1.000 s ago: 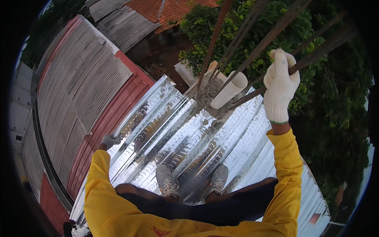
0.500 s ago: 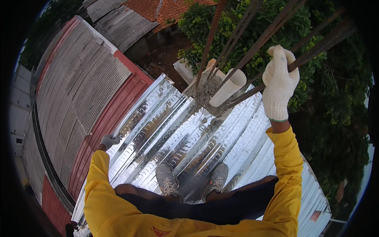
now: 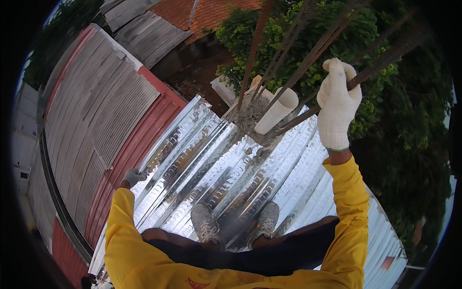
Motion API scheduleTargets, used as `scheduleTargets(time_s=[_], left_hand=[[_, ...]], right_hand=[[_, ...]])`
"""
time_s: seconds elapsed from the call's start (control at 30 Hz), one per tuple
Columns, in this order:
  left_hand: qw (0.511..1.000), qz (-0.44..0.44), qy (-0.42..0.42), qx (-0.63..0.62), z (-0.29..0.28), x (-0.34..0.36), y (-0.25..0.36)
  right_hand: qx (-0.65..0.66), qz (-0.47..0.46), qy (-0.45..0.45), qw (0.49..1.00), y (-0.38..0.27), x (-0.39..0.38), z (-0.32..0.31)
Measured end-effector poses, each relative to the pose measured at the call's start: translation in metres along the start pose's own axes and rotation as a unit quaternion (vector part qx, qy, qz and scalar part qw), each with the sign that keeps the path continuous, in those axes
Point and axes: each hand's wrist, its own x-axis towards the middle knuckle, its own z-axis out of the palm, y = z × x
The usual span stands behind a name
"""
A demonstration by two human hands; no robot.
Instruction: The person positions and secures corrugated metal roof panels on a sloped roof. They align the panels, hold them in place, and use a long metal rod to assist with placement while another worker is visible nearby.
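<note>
My right hand (image 3: 339,108), in a white knit glove with a green cuff edge, is wrapped round a rusty steel reinforcing bar (image 3: 380,67) that slants up from a column top. At the left edge of the shiny ribbed metal decking sheet (image 3: 192,159), my left hand (image 3: 134,177) in a greyish glove is closed on the rim. Its fingers are partly hidden. A white plastic pipe (image 3: 273,115) leans out of the rough concrete column top (image 3: 248,113), among several rusty bars (image 3: 255,53). My grey laced shoes (image 3: 204,221) stand on the decking.
Left of the decking lies a grey corrugated roof (image 3: 106,101) with red metal edging (image 3: 127,149), lower down. Leafy trees (image 3: 399,115) fill the right side beyond the decking's edge. An orange tiled roof (image 3: 207,17) shows at the far side.
The view has shifted very slightly, and my right hand appears a little lower and further left on the bar. Both hands keep their hold.
</note>
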Motion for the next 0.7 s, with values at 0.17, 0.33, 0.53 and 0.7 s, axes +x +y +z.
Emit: scheduleTargets(time_s=[0.17, 0.33, 0.53, 0.7], left_hand=[[1.0, 0.012, 0.008, -0.002, 0.01, 0.001, 0.015], [0.999, 0.017, 0.016, 0.03, 0.007, 0.008, -0.002], [0.998, 0.049, 0.028, -0.028, 0.001, 0.03, -0.032], [0.997, 0.061, 0.007, -0.045, 0.036, 0.034, -0.01]], right_hand=[[-0.003, -0.009, -0.004, 1.0, 0.002, 0.001, -0.004], [-0.028, -0.009, -0.011, 1.0, 0.009, 0.001, -0.006], [-0.04, -0.008, -0.015, 0.999, 0.007, 0.008, -0.015], [-0.054, -0.03, -0.021, 0.998, 0.006, 0.007, -0.021]])
